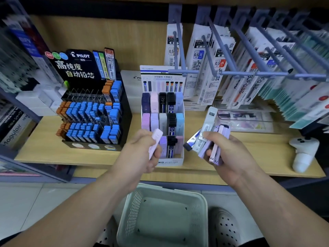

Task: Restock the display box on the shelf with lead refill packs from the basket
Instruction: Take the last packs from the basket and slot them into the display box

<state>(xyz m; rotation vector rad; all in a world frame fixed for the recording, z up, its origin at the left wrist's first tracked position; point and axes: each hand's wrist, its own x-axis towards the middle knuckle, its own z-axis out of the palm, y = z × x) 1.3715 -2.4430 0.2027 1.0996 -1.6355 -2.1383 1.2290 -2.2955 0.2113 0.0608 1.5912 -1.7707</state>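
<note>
A white tiered display box stands on the wooden shelf, its rows filled with pastel, black and navy lead refill packs. My left hand grips one pale pink pack just in front of the box's lowest row. My right hand holds a fanned bunch of several packs, lilac, grey and navy, to the right of the box. Below, a pale green basket sits on the floor; no packs show inside it.
A black Pilot lead display with blue and orange packs stands left of the box. Pen refill packets hang from grey pegs at upper right. A white controller stands on the shelf's right end. A perforated shoe is beside the basket.
</note>
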